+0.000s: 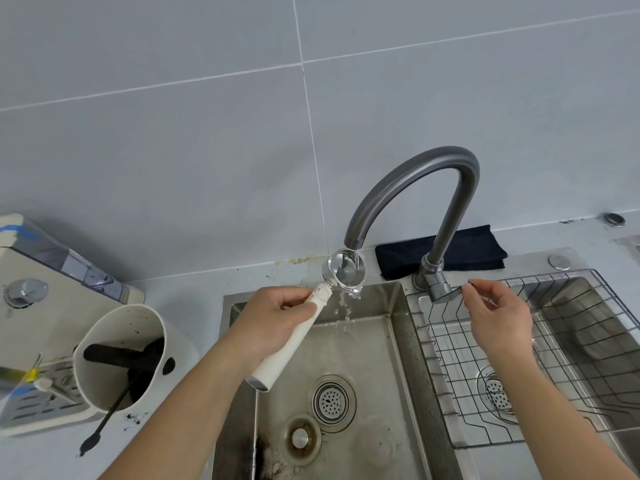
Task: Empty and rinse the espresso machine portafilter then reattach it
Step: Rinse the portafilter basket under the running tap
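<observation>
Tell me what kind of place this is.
Most likely a kitchen or coffee prep counter: a double stainless sink under a gooseneck faucet, tiled wall behind, a portafilter held by the left hand under running water, and a knock box stained with dark grounds.

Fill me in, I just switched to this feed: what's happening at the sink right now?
A person is rinsing the portafilter. The left hand grips its white handle and holds the metal basket under the faucet, where water runs into it and spills down into the left sink basin. The right hand is at the faucet lever, fingers loosely open. A white knock bin with dark residue stands on the counter to the left. Reattaching is not yet done.
</observation>
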`<move>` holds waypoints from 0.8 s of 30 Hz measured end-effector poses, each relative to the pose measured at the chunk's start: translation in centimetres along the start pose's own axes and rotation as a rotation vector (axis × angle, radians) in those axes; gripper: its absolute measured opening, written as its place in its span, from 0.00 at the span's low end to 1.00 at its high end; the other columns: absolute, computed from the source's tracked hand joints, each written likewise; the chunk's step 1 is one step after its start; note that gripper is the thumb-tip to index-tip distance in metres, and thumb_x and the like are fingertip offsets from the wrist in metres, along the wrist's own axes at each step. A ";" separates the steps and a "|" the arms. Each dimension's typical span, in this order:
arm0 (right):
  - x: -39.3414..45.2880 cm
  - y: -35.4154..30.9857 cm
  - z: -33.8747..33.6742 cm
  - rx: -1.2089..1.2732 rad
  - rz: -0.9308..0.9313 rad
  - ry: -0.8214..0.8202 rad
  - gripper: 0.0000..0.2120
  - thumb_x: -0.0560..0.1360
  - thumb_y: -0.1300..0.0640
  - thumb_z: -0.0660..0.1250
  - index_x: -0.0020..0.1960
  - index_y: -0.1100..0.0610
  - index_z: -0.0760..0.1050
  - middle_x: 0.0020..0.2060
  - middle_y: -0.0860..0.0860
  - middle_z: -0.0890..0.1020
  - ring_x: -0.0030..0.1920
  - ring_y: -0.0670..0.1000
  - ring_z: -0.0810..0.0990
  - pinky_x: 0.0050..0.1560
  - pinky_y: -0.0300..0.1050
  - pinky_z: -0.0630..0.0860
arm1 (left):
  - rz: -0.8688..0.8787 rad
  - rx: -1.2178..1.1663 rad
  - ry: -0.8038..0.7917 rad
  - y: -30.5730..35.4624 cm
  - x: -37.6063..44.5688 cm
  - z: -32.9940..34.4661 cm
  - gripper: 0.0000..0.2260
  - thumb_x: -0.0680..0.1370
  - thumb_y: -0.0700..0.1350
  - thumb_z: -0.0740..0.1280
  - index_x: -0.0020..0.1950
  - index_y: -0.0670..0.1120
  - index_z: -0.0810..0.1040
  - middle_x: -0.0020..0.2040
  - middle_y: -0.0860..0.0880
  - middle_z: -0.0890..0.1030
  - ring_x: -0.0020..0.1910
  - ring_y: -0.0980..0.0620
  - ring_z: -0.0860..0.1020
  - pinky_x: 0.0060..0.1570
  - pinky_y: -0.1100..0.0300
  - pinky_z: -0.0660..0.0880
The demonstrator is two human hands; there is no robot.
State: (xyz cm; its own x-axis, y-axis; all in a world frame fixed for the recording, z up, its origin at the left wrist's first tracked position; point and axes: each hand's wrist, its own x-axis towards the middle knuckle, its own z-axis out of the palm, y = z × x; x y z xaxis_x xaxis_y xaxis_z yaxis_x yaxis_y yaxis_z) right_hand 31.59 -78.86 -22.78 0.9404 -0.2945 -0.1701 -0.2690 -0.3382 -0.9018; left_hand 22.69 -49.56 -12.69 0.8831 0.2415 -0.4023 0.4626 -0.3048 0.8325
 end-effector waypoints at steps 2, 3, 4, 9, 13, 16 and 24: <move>0.0 0.0 0.0 -0.006 -0.005 0.000 0.07 0.78 0.50 0.69 0.55 0.50 0.80 0.47 0.44 0.83 0.52 0.49 0.82 0.56 0.52 0.79 | 0.023 -0.032 0.020 -0.5 0.2 0.3 0.11 0.76 0.44 0.70 0.44 0.63 0.82 0.46 0.52 0.83 0.38 0.53 0.78 0.38 0.61 0.74; 0.0 0.0 0.0 -0.006 -0.006 0.001 0.08 0.78 0.50 0.69 0.55 0.50 0.80 0.47 0.44 0.83 0.52 0.49 0.82 0.56 0.52 0.79 | 0.033 -0.054 0.026 -0.7 0.3 0.5 0.12 0.76 0.44 0.70 0.44 0.64 0.82 0.45 0.52 0.83 0.39 0.54 0.78 0.38 0.62 0.74; 0.0 0.0 0.0 -0.006 -0.006 0.002 0.08 0.78 0.51 0.69 0.55 0.50 0.80 0.47 0.44 0.83 0.52 0.49 0.82 0.56 0.51 0.79 | 0.043 -0.082 0.031 -1.0 0.4 0.8 0.13 0.76 0.44 0.69 0.43 0.64 0.82 0.44 0.53 0.82 0.39 0.54 0.78 0.39 0.61 0.74; 0.0 -0.1 0.1 -0.008 -0.008 0.007 0.09 0.78 0.51 0.68 0.56 0.52 0.80 0.48 0.46 0.83 0.52 0.49 0.82 0.52 0.46 0.76 | 0.035 -0.200 0.062 -2.5 1.2 2.7 0.17 0.77 0.43 0.68 0.41 0.67 0.83 0.41 0.58 0.82 0.41 0.51 0.78 0.47 0.51 0.76; -0.1 -0.1 0.2 -0.014 -0.006 0.011 0.10 0.78 0.51 0.69 0.57 0.52 0.80 0.48 0.46 0.83 0.52 0.50 0.82 0.53 0.47 0.76 | 0.025 -0.278 0.059 -2.8 1.5 4.5 0.14 0.77 0.42 0.68 0.49 0.64 0.83 0.44 0.57 0.83 0.44 0.51 0.78 0.47 0.54 0.74; -0.1 -0.1 0.2 -0.017 -0.005 0.015 0.10 0.78 0.51 0.68 0.57 0.52 0.80 0.48 0.45 0.83 0.52 0.49 0.81 0.53 0.47 0.76 | -0.003 -0.381 0.018 -2.3 1.5 5.7 0.13 0.75 0.44 0.68 0.47 0.64 0.84 0.46 0.52 0.85 0.48 0.46 0.80 0.48 0.51 0.75; -0.2 -0.3 0.3 -0.016 0.001 0.022 0.10 0.78 0.51 0.68 0.58 0.53 0.80 0.48 0.47 0.83 0.51 0.49 0.81 0.53 0.48 0.77 | -0.088 -0.581 -0.105 -1.0 0.9 7.4 0.10 0.79 0.38 0.65 0.49 0.51 0.83 0.50 0.44 0.83 0.47 0.46 0.84 0.49 0.49 0.80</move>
State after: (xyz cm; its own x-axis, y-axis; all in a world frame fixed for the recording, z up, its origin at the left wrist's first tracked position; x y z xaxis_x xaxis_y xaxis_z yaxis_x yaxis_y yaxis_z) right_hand 31.50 -78.46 -22.60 0.9352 -0.3147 -0.1621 -0.2736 -0.3518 -0.8952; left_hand 23.57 -55.85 -16.69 0.8603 0.1413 -0.4897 0.4415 0.2735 0.8546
